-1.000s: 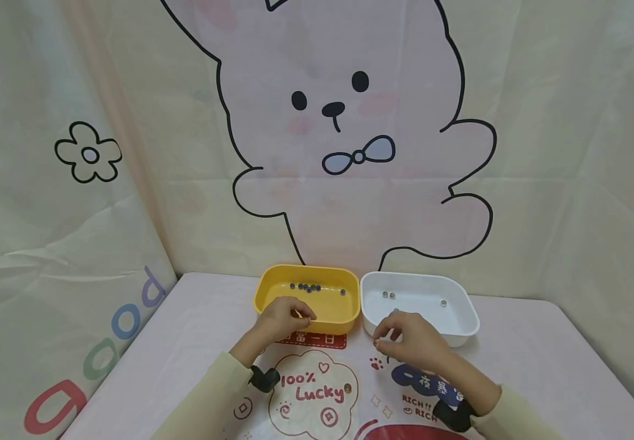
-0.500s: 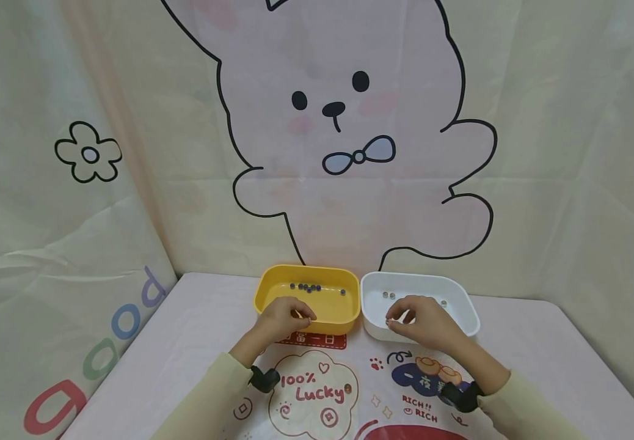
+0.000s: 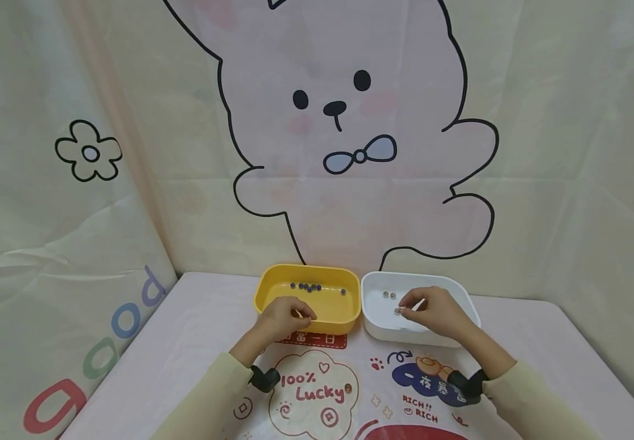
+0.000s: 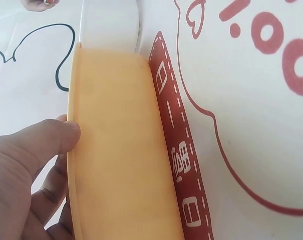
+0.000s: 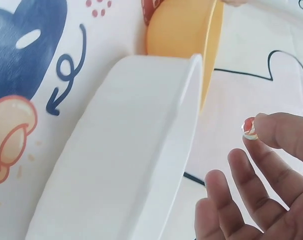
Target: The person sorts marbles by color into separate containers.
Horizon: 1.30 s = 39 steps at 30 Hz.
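Observation:
My left hand (image 3: 286,319) holds the near rim of the yellow tray (image 4: 116,135), thumb and fingers on either side of it in the left wrist view. Several dark marbles (image 3: 309,289) lie inside that tray, mostly in a row near its far side. Over the white tray (image 3: 369,311), my right hand (image 3: 435,311) pinches a red-and-white marble (image 5: 249,128) between thumb and index finger. The other fingers are loosely bent. Two pale marbles (image 3: 389,295) sit at the white tray's far left, and another marble (image 3: 397,311) lies close to the pinching fingertips.
The two trays stand side by side at the back of the table, against a patterned backdrop (image 3: 339,208). A small brown round thing (image 3: 348,388) is on the printed tablecloth (image 3: 207,318) in front. Black wrist straps (image 3: 264,379) are on both arms.
My right hand has moved from the white tray's near side up and to the right, over the tray, still pinching the marble. The left hand has stayed at the yellow tray's rim.

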Motion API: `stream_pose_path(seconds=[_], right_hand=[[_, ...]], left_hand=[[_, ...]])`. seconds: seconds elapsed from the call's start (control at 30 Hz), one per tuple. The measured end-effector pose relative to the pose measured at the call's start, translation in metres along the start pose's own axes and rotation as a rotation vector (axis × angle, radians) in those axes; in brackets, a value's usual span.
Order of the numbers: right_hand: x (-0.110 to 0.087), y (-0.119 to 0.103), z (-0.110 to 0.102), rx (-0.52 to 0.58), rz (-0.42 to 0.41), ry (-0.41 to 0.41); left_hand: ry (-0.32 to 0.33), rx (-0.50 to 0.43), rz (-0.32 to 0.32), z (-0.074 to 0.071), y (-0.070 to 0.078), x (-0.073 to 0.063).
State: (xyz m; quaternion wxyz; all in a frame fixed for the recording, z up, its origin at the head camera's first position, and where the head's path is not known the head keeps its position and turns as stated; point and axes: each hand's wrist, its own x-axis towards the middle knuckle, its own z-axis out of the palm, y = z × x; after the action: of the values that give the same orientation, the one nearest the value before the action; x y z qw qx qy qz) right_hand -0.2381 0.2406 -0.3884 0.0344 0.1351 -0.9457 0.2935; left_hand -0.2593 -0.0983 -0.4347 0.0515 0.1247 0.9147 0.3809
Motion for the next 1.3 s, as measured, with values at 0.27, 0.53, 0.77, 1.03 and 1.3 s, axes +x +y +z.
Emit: stream_pose_path(seconds=[0.27,0.53,0.77,1.03,1.3], right_hand=[[0.008,0.015,0.002,0.008,0.009,0.006],[0.017,0.03,0.005,0.015,0.021,0.007],[0.025,0.044,0.008,0.022,0.047,-0.002],[0.031,0.058,0.015,0.014,0.093,-0.015],[0.034,0.073,0.021,0.029,0.102,-0.028]], left_hand=[[-0.001,-0.003,0.009,0.001,-0.001,0.0],[0.0,-0.003,0.004,0.0,0.0,0.0],[-0.002,-0.008,0.01,-0.001,0.0,0.001],[-0.001,-0.002,0.009,-0.001,0.0,0.0],[-0.003,0.003,0.007,0.0,0.001,0.0]])
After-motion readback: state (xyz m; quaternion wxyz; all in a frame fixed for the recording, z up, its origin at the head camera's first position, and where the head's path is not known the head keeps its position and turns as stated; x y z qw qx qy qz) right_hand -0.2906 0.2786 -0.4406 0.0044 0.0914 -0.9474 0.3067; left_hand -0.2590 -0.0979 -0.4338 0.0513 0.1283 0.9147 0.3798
